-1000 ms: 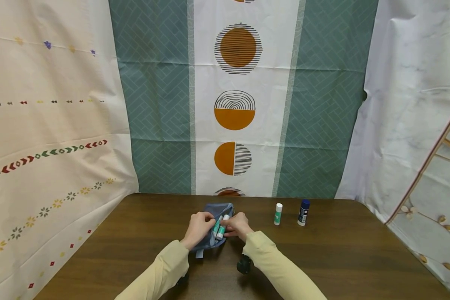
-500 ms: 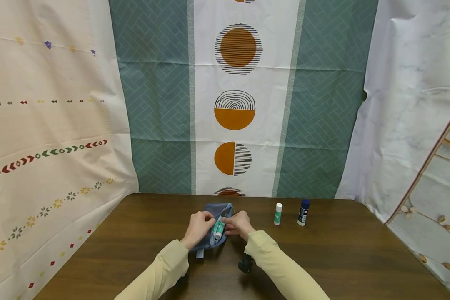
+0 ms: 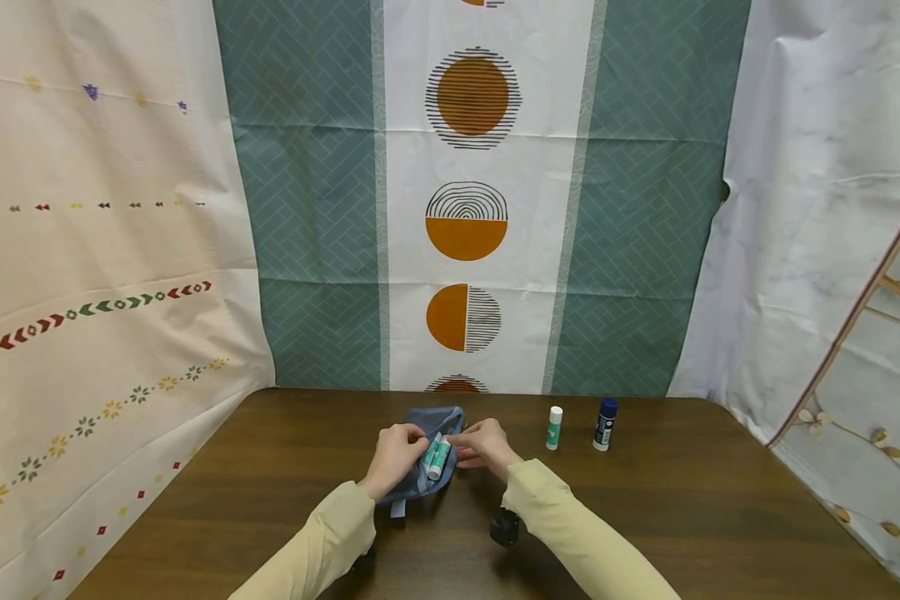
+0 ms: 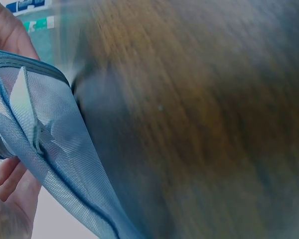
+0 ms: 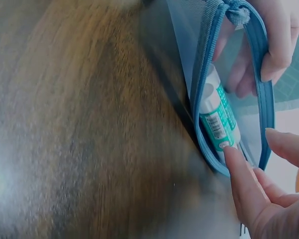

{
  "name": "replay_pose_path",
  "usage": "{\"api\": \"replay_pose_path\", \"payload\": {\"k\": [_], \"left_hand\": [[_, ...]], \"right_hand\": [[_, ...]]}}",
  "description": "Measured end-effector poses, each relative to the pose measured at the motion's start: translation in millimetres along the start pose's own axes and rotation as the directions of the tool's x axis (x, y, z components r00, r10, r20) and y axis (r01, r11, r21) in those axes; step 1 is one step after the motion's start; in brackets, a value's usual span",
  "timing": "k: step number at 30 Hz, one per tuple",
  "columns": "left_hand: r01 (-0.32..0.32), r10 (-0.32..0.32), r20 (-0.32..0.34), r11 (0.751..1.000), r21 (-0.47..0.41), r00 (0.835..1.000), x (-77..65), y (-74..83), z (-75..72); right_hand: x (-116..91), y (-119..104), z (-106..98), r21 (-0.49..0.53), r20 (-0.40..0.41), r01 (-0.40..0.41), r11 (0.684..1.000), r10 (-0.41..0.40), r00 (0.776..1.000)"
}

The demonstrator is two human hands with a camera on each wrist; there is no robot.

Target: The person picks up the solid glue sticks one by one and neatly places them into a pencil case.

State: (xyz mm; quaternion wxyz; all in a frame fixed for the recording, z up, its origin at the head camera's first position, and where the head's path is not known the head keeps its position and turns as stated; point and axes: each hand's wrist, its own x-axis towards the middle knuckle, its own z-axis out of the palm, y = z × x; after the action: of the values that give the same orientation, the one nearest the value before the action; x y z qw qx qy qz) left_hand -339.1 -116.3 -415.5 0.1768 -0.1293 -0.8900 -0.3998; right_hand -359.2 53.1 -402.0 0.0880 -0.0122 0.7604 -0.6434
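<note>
- Head view: your blue mesh zip pouch [image 3: 424, 415] lies on the worktop [image 3: 315, 450] between your hands. Inside, a right-hand green-and-white glue stick [image 3: 440, 461] and a left-hand one [image 3: 430, 453] lie side by side, long axes running mainly away from you, far ends slanting right.
- Your right hand [image 3: 486, 446] is nearer the right-hand stick, coming to its far end from the right; your left hand [image 3: 393, 457] is at the pouch's left edge.
- Beyond your right hand, well apart from the pouch, a standing green glue stick [image 3: 553, 428] and a navy-capped glue stick [image 3: 604, 425] are upright.
- Left wrist view: pouch side and fabric tab [image 4: 24, 102] face you; hands are cut off at the frame edge, so grip is hard to read here.
- Right wrist view: your left hand grasps the pouch rim [image 5: 267, 114]. Your right hand's digits are extended, clenching nothing; one fingertip [image 5: 230, 153] meets the right-hand stick's green end, another sits at the rim. White end points toward your left hand. Judgement: the stick's axis relative to that fingertip matters most.
</note>
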Motion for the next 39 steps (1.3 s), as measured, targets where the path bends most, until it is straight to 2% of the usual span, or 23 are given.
{"api": "replay_pose_path", "payload": {"k": [7, 19, 24, 34, 39], "left_hand": [[0.009, -0.009, -0.002, 1.0, -0.008, 1.0, -0.6, -1.0, -1.3], [0.004, -0.004, 0.0, 1.0, -0.005, 1.0, -0.1, -4.6, -1.5], [0.004, -0.004, 0.002, 1.0, -0.005, 1.0, -0.2, -4.4, -0.9], [-0.015, 0.015, -0.012, 1.0, -0.006, 1.0, -0.2, -4.8, -0.6], [-0.003, 0.003, -0.005, 1.0, -0.026, 1.0, -0.5, -5.5, -1.3]], "right_hand": [[-2.8, -3.1, -8.3, -0.015, -0.002, 0.004, 1.0, -0.004, 1.0], [-7.2, 0.3, -31.3, -0.082, -0.002, 0.112, 0.99, -0.112, 0.994], [-10.0, 1.1, -41.0, -0.093, -0.011, 0.128, 0.987, -0.13, 0.991], [-14.0, 3.1, -62.8, -0.035, -0.037, 0.158, 0.987, -0.159, 0.987], [-14.9, 4.4, -72.2, 0.005, -0.067, 0.181, 0.983, -0.18, 0.981]]}}
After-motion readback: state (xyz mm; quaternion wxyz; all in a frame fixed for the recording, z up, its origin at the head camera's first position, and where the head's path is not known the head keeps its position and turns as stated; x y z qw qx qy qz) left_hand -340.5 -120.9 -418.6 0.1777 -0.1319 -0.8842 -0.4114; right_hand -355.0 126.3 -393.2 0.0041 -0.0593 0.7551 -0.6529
